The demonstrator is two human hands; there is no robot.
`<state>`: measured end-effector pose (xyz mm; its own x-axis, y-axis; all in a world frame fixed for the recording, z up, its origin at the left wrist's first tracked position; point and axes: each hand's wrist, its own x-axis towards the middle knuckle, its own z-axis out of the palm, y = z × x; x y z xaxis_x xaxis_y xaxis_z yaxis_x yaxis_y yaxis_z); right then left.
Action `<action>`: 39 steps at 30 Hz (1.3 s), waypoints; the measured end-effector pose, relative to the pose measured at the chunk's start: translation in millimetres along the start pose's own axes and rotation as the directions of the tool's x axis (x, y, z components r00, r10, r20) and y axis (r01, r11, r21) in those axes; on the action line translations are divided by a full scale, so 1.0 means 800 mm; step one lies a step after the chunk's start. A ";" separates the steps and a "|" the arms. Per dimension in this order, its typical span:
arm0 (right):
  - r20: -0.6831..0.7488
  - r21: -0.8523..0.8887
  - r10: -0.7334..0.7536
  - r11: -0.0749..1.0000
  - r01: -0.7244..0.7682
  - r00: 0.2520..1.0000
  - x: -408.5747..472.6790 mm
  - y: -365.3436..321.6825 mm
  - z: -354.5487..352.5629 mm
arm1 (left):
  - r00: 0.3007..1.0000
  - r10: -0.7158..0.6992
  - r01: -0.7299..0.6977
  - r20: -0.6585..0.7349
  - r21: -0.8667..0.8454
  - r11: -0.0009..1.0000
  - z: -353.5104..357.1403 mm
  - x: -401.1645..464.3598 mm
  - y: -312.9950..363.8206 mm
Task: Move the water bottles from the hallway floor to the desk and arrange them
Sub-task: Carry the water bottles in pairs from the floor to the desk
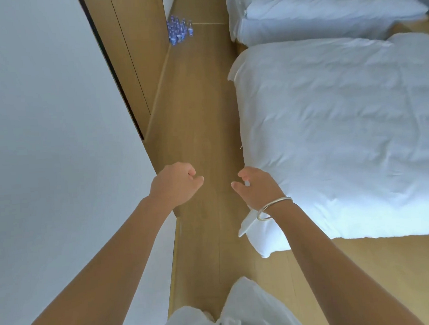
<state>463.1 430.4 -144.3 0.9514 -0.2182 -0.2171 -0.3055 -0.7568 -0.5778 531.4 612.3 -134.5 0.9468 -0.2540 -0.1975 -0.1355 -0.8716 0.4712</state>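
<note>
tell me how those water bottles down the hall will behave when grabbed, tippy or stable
The water bottles stand upright, packed in a cluster on the wood floor by the wall, so nudging one would likely topple its neighbours. They look tall and narrow, probably tippy. If full, likely heavy for their size; too distant to confirm.

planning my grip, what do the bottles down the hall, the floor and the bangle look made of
Water bottles: likely clear plastic with blue labels; too distant to confirm. Floor: wood or wood-look laminate, matte, plank seams visible. Bangle: silvery polished metal, thin and shiny.

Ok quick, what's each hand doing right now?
Left hand: loosely curled, holding nothing.
Right hand: relaxed and open, holding nothing.
</note>
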 end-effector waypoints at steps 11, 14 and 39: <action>0.031 -0.008 0.003 1.000 -0.003 1.000 0.270 0.021 -0.078 | 0.999 -0.017 0.019 0.047 -0.045 0.999 -0.020 0.272 0.066; 0.051 -0.015 -0.007 1.000 0.008 0.999 0.348 0.024 -0.109 | 0.997 -0.049 0.052 0.054 -0.055 0.997 -0.031 0.348 0.093; 0.044 0.059 0.034 0.998 -0.037 0.998 0.932 -0.104 -0.174 | 0.997 -0.067 0.072 0.037 -0.162 0.984 -0.181 0.939 0.084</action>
<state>1203.3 244.4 -148.8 0.9378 -0.2170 -0.2711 -0.3421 -0.7108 -0.6146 1276.1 423.8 -126.6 0.9423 -0.2106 -0.2601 -0.0180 -0.8081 0.5888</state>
